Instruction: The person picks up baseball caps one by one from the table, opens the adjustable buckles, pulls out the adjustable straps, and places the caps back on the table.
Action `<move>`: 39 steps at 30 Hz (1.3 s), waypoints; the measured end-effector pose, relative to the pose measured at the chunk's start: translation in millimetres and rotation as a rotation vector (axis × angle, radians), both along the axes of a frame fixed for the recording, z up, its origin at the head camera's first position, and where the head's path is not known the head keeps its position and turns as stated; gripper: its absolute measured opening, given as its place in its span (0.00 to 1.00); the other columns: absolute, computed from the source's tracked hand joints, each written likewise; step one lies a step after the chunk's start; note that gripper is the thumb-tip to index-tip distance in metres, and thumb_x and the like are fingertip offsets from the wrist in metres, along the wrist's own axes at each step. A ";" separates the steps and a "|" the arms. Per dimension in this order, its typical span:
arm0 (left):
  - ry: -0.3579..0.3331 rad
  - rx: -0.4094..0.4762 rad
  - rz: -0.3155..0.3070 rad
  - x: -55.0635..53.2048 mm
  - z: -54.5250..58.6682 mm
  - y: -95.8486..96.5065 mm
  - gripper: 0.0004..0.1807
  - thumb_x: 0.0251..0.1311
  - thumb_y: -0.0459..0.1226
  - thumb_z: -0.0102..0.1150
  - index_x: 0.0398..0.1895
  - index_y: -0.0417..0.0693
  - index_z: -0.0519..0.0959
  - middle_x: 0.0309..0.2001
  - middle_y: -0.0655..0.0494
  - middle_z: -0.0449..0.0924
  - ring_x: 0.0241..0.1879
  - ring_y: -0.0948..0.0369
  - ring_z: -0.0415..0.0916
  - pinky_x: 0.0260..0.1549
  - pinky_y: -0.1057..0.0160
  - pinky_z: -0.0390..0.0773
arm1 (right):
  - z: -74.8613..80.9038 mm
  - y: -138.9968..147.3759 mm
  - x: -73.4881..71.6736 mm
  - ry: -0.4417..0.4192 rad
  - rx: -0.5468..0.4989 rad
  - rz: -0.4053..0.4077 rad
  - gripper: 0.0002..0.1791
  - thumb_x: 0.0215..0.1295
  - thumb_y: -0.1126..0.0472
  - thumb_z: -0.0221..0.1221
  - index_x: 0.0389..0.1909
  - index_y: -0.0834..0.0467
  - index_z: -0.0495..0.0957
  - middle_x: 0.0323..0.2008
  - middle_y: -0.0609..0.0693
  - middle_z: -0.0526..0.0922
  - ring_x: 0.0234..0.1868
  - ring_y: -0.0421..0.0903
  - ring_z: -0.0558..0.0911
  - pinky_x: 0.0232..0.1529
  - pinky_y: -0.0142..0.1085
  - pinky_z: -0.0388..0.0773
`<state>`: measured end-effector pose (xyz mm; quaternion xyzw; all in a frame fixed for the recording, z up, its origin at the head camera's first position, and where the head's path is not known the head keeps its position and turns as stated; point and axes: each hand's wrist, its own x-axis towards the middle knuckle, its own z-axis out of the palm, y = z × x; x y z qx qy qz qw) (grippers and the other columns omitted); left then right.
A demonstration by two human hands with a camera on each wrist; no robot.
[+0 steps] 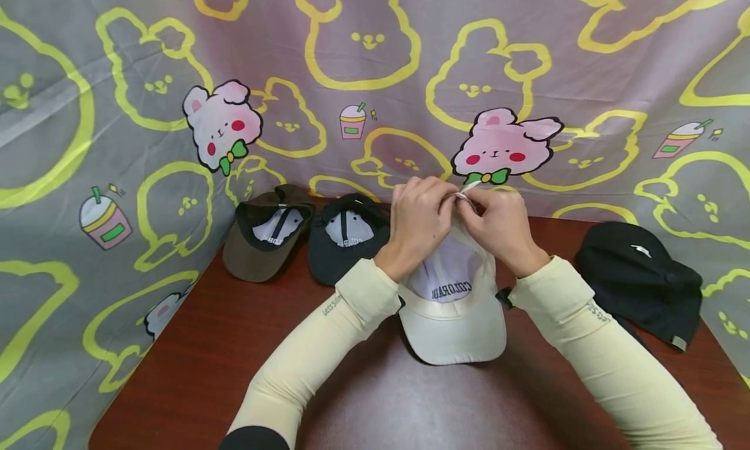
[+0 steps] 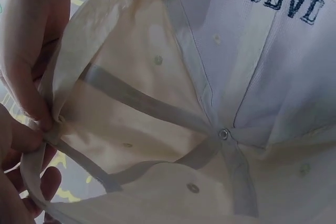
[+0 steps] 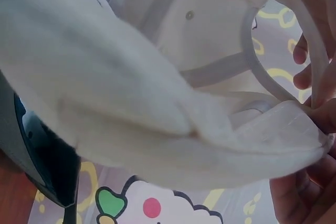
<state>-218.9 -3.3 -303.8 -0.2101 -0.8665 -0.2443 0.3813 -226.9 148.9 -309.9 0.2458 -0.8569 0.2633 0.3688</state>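
A cream baseball cap point(image 1: 454, 339) is held with its inside facing me and its brim toward me. Dark embroidered lettering shows reversed through its front panel. My left hand point(image 1: 417, 219) pinches one side of the cap's back strap, and my right hand point(image 1: 505, 225) pinches the other side, the fingertips of both meeting there. In the left wrist view, the strap point(image 2: 32, 174) bows around the opening at the cap's back. From the right wrist, the cap's cream edge point(image 3: 157, 129) fills much of the view, and fingers grip the strap at the right. The strap's fastening is partly hidden by fingers.
On the dark red table point(image 1: 176, 378), a brown cap point(image 1: 252, 258) and a dark cap point(image 1: 325, 261) lie to the left, insides showing. A black cap point(image 1: 633, 274) lies at the right. A patterned curtain point(image 1: 404, 111) hangs close behind the hands.
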 end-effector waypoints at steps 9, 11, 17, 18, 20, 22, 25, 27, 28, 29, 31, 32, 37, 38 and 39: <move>0.000 -0.003 0.005 0.8 6.0 0.2 0.08 0.66 0.40 0.59 0.38 0.54 0.88 0.39 0.61 0.88 0.40 0.61 0.80 0.41 0.60 0.70 | 2.5 1.1 -0.9 0.010 -0.017 -0.003 0.09 0.63 0.63 0.61 0.29 0.62 0.87 0.13 0.55 0.77 0.15 0.45 0.71 0.21 0.37 0.66; -0.006 -0.009 0.006 1.2 6.3 -0.1 0.08 0.65 0.40 0.59 0.38 0.54 0.88 0.39 0.61 0.89 0.40 0.61 0.80 0.41 0.60 0.70 | 2.3 2.3 -1.0 0.014 -0.017 -0.009 0.09 0.62 0.63 0.60 0.27 0.62 0.86 0.13 0.54 0.77 0.15 0.45 0.71 0.21 0.37 0.66; 0.007 -0.008 -0.002 0.1 6.9 -1.8 0.09 0.66 0.39 0.59 0.39 0.53 0.89 0.40 0.61 0.89 0.40 0.61 0.80 0.42 0.60 0.71 | 4.5 5.1 -2.7 0.026 -0.040 -0.041 0.11 0.62 0.63 0.60 0.21 0.61 0.83 0.11 0.52 0.74 0.14 0.41 0.66 0.21 0.32 0.63; 0.015 -0.007 -0.002 -0.3 7.6 -1.9 0.09 0.66 0.39 0.59 0.39 0.54 0.89 0.39 0.61 0.89 0.40 0.61 0.80 0.42 0.60 0.71 | 5.5 5.2 -3.1 0.024 -0.045 -0.041 0.11 0.63 0.63 0.60 0.21 0.61 0.83 0.11 0.52 0.73 0.14 0.40 0.65 0.21 0.30 0.62; 0.032 0.000 -0.003 -1.2 9.3 -2.2 0.09 0.66 0.40 0.59 0.38 0.54 0.89 0.39 0.61 0.89 0.40 0.61 0.80 0.42 0.59 0.72 | 7.8 5.3 -3.7 0.021 -0.053 -0.035 0.12 0.63 0.62 0.60 0.21 0.61 0.83 0.11 0.51 0.72 0.14 0.39 0.65 0.21 0.28 0.61; 0.042 0.008 -0.003 -1.9 11.4 -2.3 0.09 0.66 0.40 0.59 0.38 0.54 0.89 0.38 0.61 0.89 0.40 0.61 0.80 0.43 0.59 0.72 | 10.6 5.2 -4.2 0.017 -0.061 -0.022 0.13 0.63 0.63 0.60 0.20 0.61 0.83 0.11 0.51 0.72 0.14 0.38 0.65 0.21 0.26 0.60; 0.042 0.024 -0.008 -2.3 14.0 -2.2 0.09 0.66 0.40 0.58 0.38 0.53 0.89 0.38 0.61 0.88 0.40 0.61 0.80 0.42 0.59 0.72 | 14.0 4.7 -4.4 0.013 -0.069 -0.009 0.13 0.64 0.63 0.60 0.21 0.61 0.83 0.11 0.52 0.73 0.15 0.39 0.66 0.22 0.24 0.59; 0.036 0.029 -0.011 -2.5 15.1 -1.8 0.09 0.66 0.40 0.58 0.39 0.53 0.88 0.38 0.61 0.88 0.40 0.61 0.80 0.42 0.60 0.72 | 15.0 4.6 -4.2 0.010 -0.075 -0.005 0.12 0.64 0.63 0.61 0.22 0.62 0.83 0.12 0.53 0.74 0.16 0.41 0.67 0.22 0.23 0.59; 0.032 0.029 -0.015 -2.4 15.5 -1.5 0.09 0.66 0.40 0.58 0.39 0.53 0.88 0.39 0.60 0.88 0.40 0.61 0.80 0.42 0.60 0.72 | 15.2 4.4 -4.1 0.009 -0.078 -0.004 0.11 0.64 0.63 0.61 0.23 0.62 0.84 0.13 0.53 0.75 0.16 0.41 0.67 0.23 0.23 0.60; 0.028 0.029 -0.018 -2.4 15.7 -1.2 0.09 0.66 0.40 0.58 0.39 0.53 0.88 0.39 0.60 0.88 0.40 0.61 0.80 0.41 0.60 0.72 | 15.1 4.3 -4.0 0.009 -0.081 -0.003 0.11 0.64 0.63 0.61 0.24 0.62 0.84 0.13 0.53 0.76 0.16 0.41 0.68 0.23 0.22 0.60; 0.019 0.029 -0.024 -2.2 15.9 -0.7 0.09 0.67 0.40 0.57 0.40 0.52 0.88 0.40 0.60 0.88 0.41 0.60 0.80 0.41 0.60 0.72 | 14.6 4.0 -3.8 0.008 -0.087 -0.001 0.10 0.64 0.63 0.61 0.26 0.62 0.85 0.15 0.54 0.78 0.17 0.42 0.69 0.24 0.21 0.60; 0.014 0.028 -0.026 -2.1 15.9 -0.6 0.10 0.67 0.40 0.57 0.41 0.52 0.88 0.41 0.59 0.88 0.42 0.60 0.80 0.41 0.60 0.72 | 14.2 3.8 -3.7 0.006 -0.088 0.001 0.10 0.64 0.63 0.61 0.27 0.63 0.86 0.16 0.54 0.80 0.17 0.42 0.69 0.24 0.21 0.60; -0.004 0.026 -0.031 -2.0 15.4 -0.3 0.10 0.67 0.40 0.57 0.43 0.52 0.87 0.43 0.59 0.88 0.43 0.60 0.80 0.41 0.60 0.72 | 12.9 3.2 -3.5 -0.006 -0.077 0.020 0.08 0.64 0.63 0.61 0.31 0.64 0.87 0.20 0.56 0.83 0.17 0.43 0.72 0.25 0.18 0.61; -0.006 0.024 -0.031 -2.0 15.5 -0.2 0.10 0.67 0.40 0.57 0.43 0.52 0.87 0.43 0.59 0.88 0.43 0.60 0.80 0.41 0.60 0.72 | 12.7 3.4 -3.4 -0.009 -0.073 0.022 0.08 0.64 0.64 0.62 0.32 0.64 0.87 0.20 0.57 0.84 0.17 0.44 0.72 0.25 0.18 0.61; -0.006 0.022 -0.031 -2.2 15.5 -0.2 0.10 0.67 0.40 0.57 0.43 0.52 0.87 0.43 0.59 0.88 0.43 0.60 0.80 0.41 0.60 0.72 | 12.6 3.5 -3.3 -0.010 -0.070 0.023 0.08 0.64 0.64 0.62 0.32 0.64 0.87 0.20 0.57 0.84 0.17 0.44 0.72 0.25 0.18 0.61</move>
